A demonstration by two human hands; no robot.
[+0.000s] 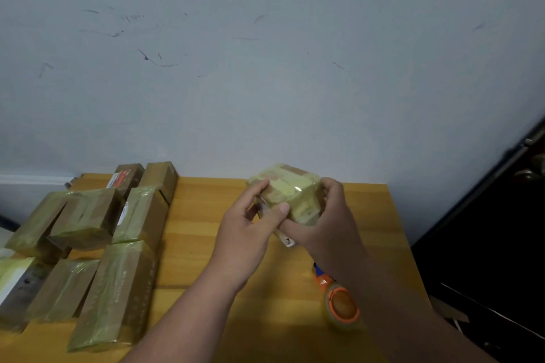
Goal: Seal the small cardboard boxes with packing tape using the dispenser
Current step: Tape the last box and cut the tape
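A small cardboard box (290,190) wrapped in yellowish tape is held up above the far part of the wooden table (194,224). My left hand (250,227) grips its near-left side, thumb pressed on the front face. My right hand (324,215) curls round its right side from behind. A thin object sticks out below the box between the two hands; I cannot tell what it is. The orange tape dispenser (339,302) with a clear roll lies on the table under my right forearm, held by neither hand.
Several taped cardboard boxes (88,244) lie piled on the table's left half. A grey scuffed wall (265,68) stands right behind the table. Dark furniture (486,244) borders the table's right edge.
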